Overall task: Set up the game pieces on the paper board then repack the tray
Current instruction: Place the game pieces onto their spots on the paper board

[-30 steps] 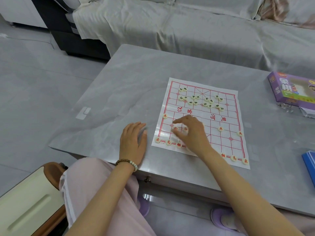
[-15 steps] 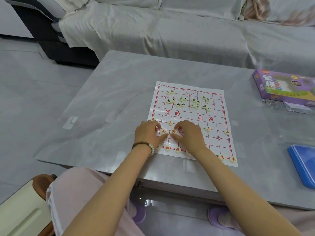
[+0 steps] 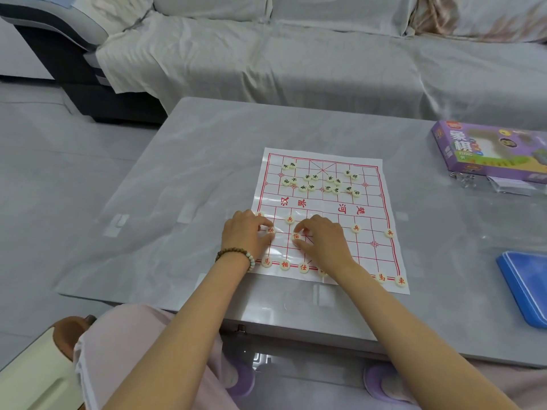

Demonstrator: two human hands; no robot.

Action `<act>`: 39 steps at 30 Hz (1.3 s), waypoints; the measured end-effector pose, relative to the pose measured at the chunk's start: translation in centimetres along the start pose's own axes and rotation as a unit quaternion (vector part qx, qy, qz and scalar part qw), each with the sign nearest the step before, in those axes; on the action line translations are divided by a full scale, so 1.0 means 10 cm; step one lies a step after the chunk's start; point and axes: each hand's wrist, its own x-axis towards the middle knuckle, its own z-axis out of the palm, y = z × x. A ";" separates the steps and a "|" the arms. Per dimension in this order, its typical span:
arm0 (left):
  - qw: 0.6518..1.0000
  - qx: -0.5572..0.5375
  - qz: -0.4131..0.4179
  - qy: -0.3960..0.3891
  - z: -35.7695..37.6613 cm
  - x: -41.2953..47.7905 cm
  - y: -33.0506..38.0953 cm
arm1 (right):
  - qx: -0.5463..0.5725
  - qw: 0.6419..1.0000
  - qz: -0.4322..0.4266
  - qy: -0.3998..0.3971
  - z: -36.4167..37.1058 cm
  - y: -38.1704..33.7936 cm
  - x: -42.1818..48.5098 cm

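A white paper board [image 3: 325, 202] with a red grid lies on the grey table. Several cream discs with dark characters [image 3: 321, 180] sit bunched on its far half. Red-marked discs stand along the near row [image 3: 284, 264] and on the soldier line [image 3: 356, 228]. My left hand [image 3: 244, 235] rests on the board's left edge and pinches a red-marked disc [image 3: 270, 230] between thumb and fingers. My right hand [image 3: 324, 242] is beside it and pinches another red-marked disc [image 3: 296, 236]. My right wrist hides part of the near row.
A purple game box [image 3: 485, 152] lies at the table's far right with clear plastic packaging [image 3: 479, 182] in front of it. A blue tray [image 3: 525, 287] sits at the right edge. A cloth-covered sofa [image 3: 296, 60] stands behind the table.
My left hand has moved from the bare table onto the board's left side and taken a disc. My right hand stays at the centre left, pinching its disc. The camera has shifted left.
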 end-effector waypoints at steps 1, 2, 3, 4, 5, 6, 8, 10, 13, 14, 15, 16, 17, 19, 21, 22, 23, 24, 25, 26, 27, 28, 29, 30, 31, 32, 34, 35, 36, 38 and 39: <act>1.000 -0.001 -0.001 0.001 0.00 0.00 0.00 | 0.001 1.000 -0.003 -0.004 -0.01 0.00 0.00; 1.000 -0.002 -0.003 0.003 0.00 -0.01 0.00 | 0.002 1.000 -0.005 -0.010 -0.01 0.00 0.00; 1.000 -0.002 -0.004 0.005 0.00 -0.01 0.00 | 0.004 1.000 -0.009 -0.015 -0.02 0.00 0.00; 1.000 -0.003 -0.006 0.007 0.01 -0.01 0.01 | 0.006 1.000 -0.012 -0.021 -0.04 0.00 0.00; 1.000 -0.003 -0.007 0.009 0.01 -0.01 0.01 | 0.008 1.000 -0.014 -0.026 -0.05 0.00 -0.01; 1.000 -0.004 -0.009 0.009 0.01 -0.01 0.01 | 0.009 0.999 -0.016 -0.030 -0.06 0.00 -0.01; 1.000 -0.007 -0.009 0.009 0.00 -0.02 0.01 | 0.011 0.999 -0.014 -0.028 -0.07 -0.01 -0.01; 1.000 -0.009 -0.008 0.009 0.00 -0.02 0.01 | 0.009 1.000 -0.005 -0.014 -0.05 -0.02 -0.02; 1.000 -0.013 -0.008 0.007 0.00 -0.03 0.01 | 0.006 1.000 0.007 0.005 -0.01 -0.04 -0.02; 1.000 -0.015 -0.007 0.007 0.00 -0.03 0.01 | 0.005 1.000 0.008 0.005 -0.01 -0.04 -0.02; 1.000 -0.017 -0.006 0.006 0.01 -0.04 0.02 | 0.007 1.000 0.007 0.003 -0.01 -0.05 -0.02; 1.000 -0.018 -0.005 0.005 0.01 -0.04 0.02 | 0.010 1.000 0.002 0.002 -0.02 -0.05 -0.02; 1.000 -0.021 -0.005 0.005 0.00 -0.05 0.03 | 0.019 1.000 -0.001 0.002 -0.05 -0.05 -0.03; 0.999 -0.032 -0.006 0.005 -0.01 -0.05 0.03 | 0.063 0.998 -0.002 0.020 -0.15 -0.01 -0.08; 0.999 -0.045 -0.004 0.016 -0.03 -0.07 0.04 | 0.112 0.992 0.007 0.055 -0.28 0.09 -0.14; 0.998 -0.049 -0.001 0.025 -0.05 -0.09 0.05 | 0.124 0.990 0.015 0.067 -0.35 0.16 -0.17; 0.998 -0.049 0.003 0.033 -0.06 -0.10 0.07 | 0.129 0.989 0.024 0.071 -0.43 0.25 -0.20; 0.998 -0.045 0.009 0.041 -0.06 -0.12 0.09 | 0.129 0.988 0.033 0.072 -0.50 0.34 -0.24; 0.998 -0.036 0.016 0.048 -0.05 -0.13 0.11 | 0.128 0.988 0.043 0.073 -0.58 0.44 -0.27; 0.998 -0.025 0.019 0.052 -0.04 -0.15 0.11 | 0.125 0.988 0.052 0.078 -0.65 0.53 -0.32; 0.998 -0.012 0.019 0.055 -0.03 -0.15 0.11 | 0.123 0.987 0.060 0.086 -0.70 0.63 -0.36; 0.998 0.004 0.013 0.055 -0.02 -0.15 0.10 | 0.120 0.986 0.065 0.092 -0.74 0.71 -0.41; 0.998 0.021 0.005 0.050 -0.01 -0.14 0.08 | 0.116 0.987 0.070 0.090 -0.76 0.77 -0.44; 0.998 0.038 -0.004 0.042 -0.01 -0.14 0.06 | 0.110 0.988 0.076 0.082 -0.76 0.83 -0.47; 0.998 0.048 -0.014 0.035 -0.02 -0.13 0.05 | 0.106 0.988 0.083 0.070 -0.74 0.86 -0.48; 0.998 0.050 -0.022 0.032 -0.02 -0.13 0.05 | 0.104 0.989 0.090 0.058 -0.72 0.88 -0.48; 0.998 0.040 -0.031 0.029 -0.02 -0.11 0.08 | 0.108 0.988 0.102 0.045 -0.67 0.90 -0.47; 0.999 0.035 -0.031 0.027 -0.01 -0.10 0.09 | 0.111 0.987 0.106 0.040 -0.65 0.90 -0.47; 0.999 0.031 -0.030 0.022 0.01 -0.09 0.10 | 0.112 0.988 0.104 0.036 -0.63 0.90 -0.47; 0.999 0.029 -0.029 0.017 0.02 -0.09 0.12 | 0.117 0.988 0.094 0.031 -0.60 0.89 -0.48; 0.999 0.031 -0.030 0.018 0.02 -0.08 0.13 | 0.118 0.989 0.089 0.029 -0.58 0.87 -0.48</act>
